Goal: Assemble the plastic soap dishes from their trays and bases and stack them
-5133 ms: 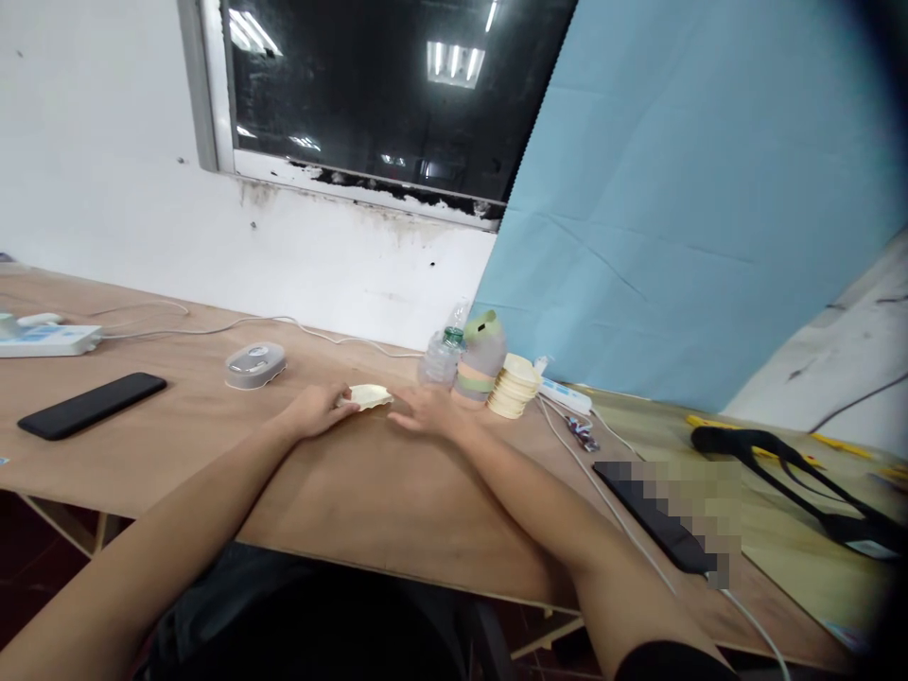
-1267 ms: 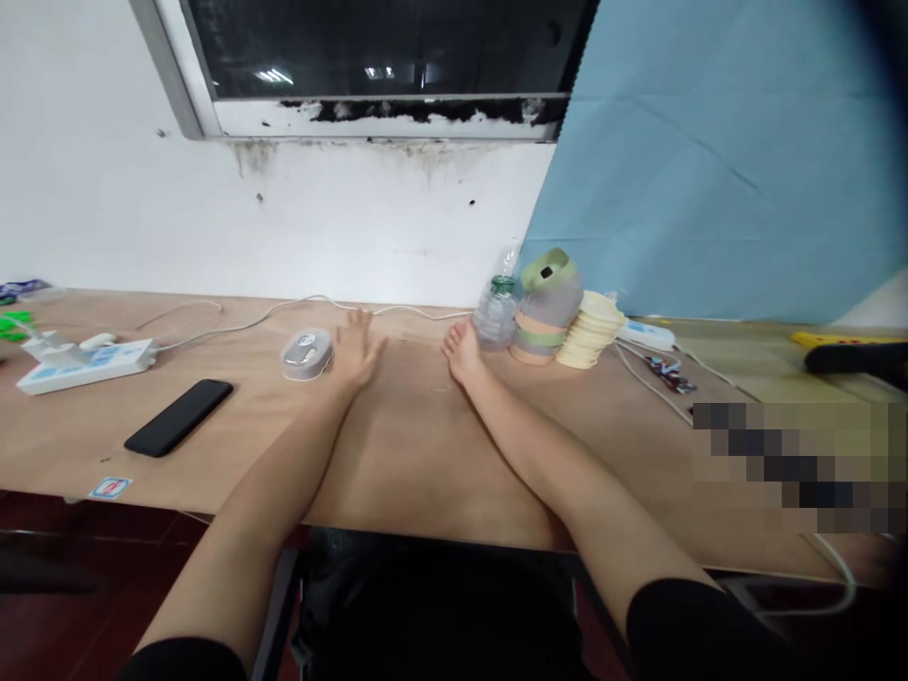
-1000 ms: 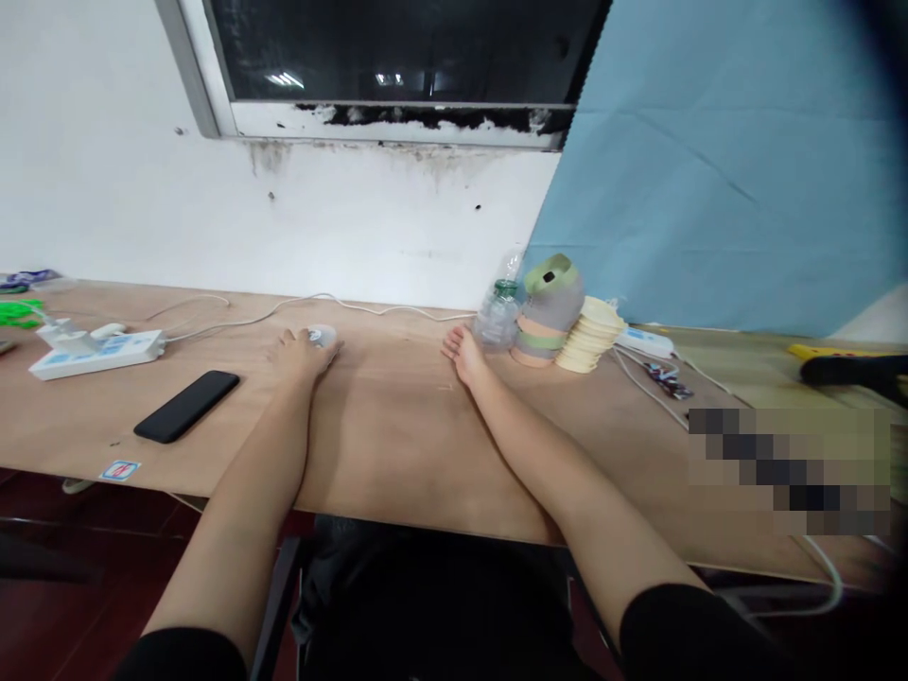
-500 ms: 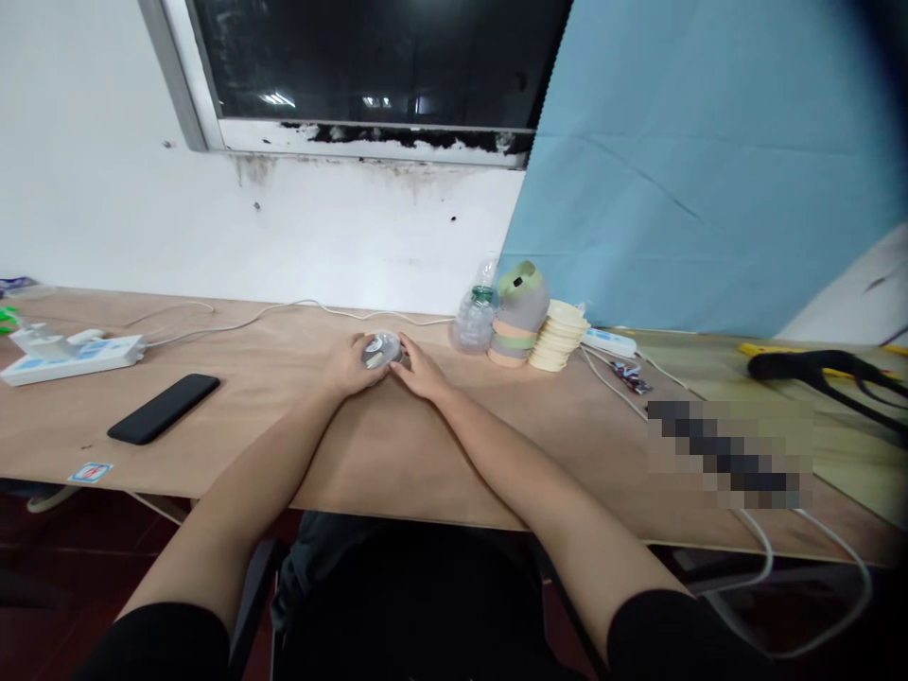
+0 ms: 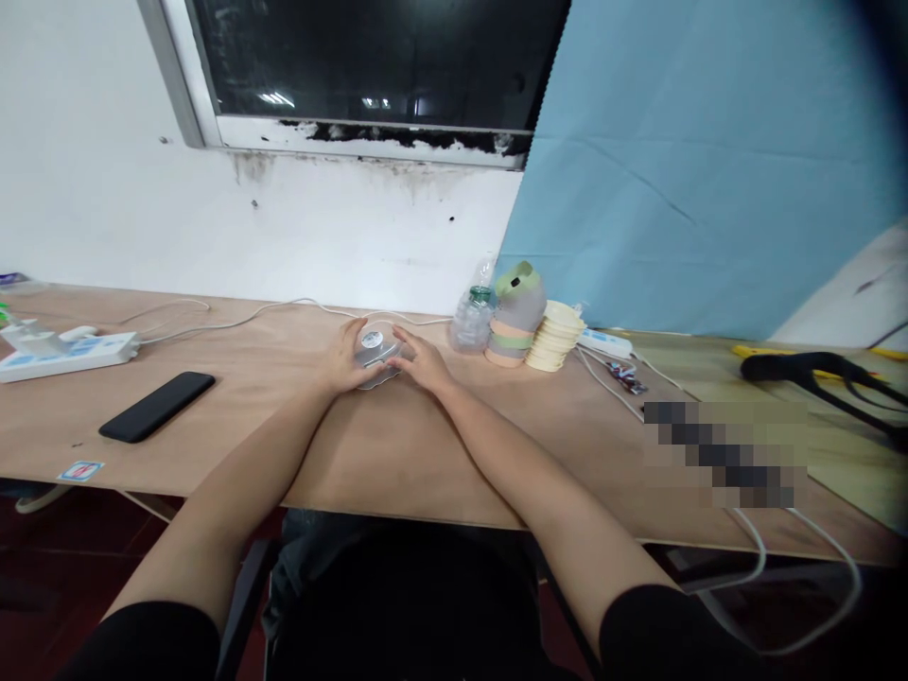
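Between my hands, at the middle of the table, is a clear plastic container (image 5: 375, 355) with a round white sticker on its top. My left hand (image 5: 345, 361) curves round its left side, fingers pointing away from me and thumb along the near side. On the right, my right hand (image 5: 424, 361) presses its thumb and fingers against the container's other side. The two thumbs come close together at the near edge. The fingers partly cover the container, and its contents, if any, cannot be made out.
To the left lie a black phone (image 5: 157, 407) and a white power strip (image 5: 67, 355). Right of my hands stand a plastic bottle (image 5: 472, 322), stacked coloured bowls (image 5: 512, 331) and cream cups (image 5: 550, 338). Cables (image 5: 617, 390) and a black strap (image 5: 801, 367) lie further right.
The container's white sticker now sits higher and faces me more, and its clear rim spreads nearer to me. My fingers have straightened and shifted slightly up around it.
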